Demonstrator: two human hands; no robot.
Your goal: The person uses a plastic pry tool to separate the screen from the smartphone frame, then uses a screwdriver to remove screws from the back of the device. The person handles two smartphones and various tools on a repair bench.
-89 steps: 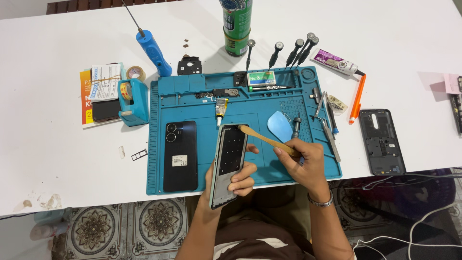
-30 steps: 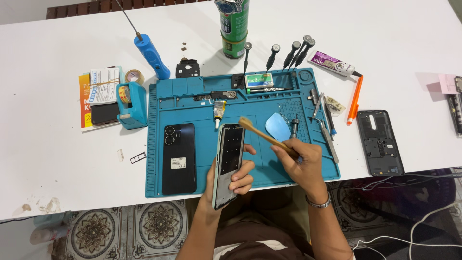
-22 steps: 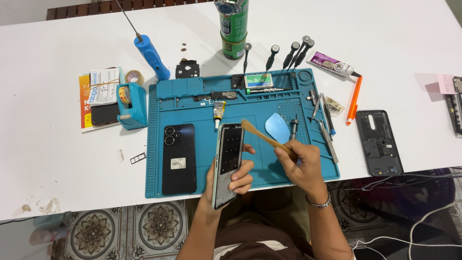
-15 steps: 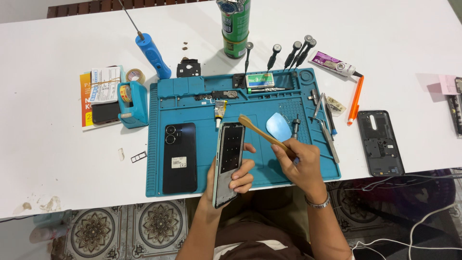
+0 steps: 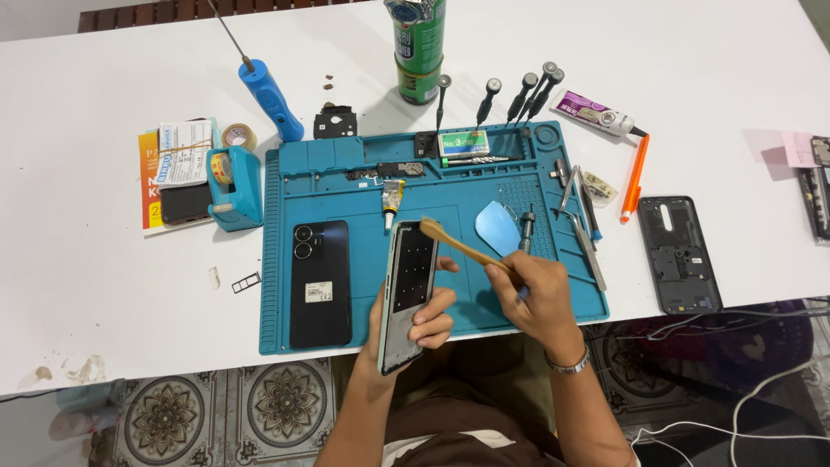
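Left hand (image 5: 411, 324) grips the slim silver-edged phone frame (image 5: 408, 292), tilted up over the blue silicone repair mat's (image 5: 346, 186) near edge. Right hand (image 5: 529, 292) pinches a wooden-handled brush (image 5: 458, 246), bristles at frame's top. Cleaning step, prob; next calls for light, steady strokes.

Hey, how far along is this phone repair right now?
Done: the black back cover lies off on the blue mat. In hand: the left hand holds the phone frame while the right hand works a wooden brush at its top edge. Left: loose parts on the mat, cover not refitted.
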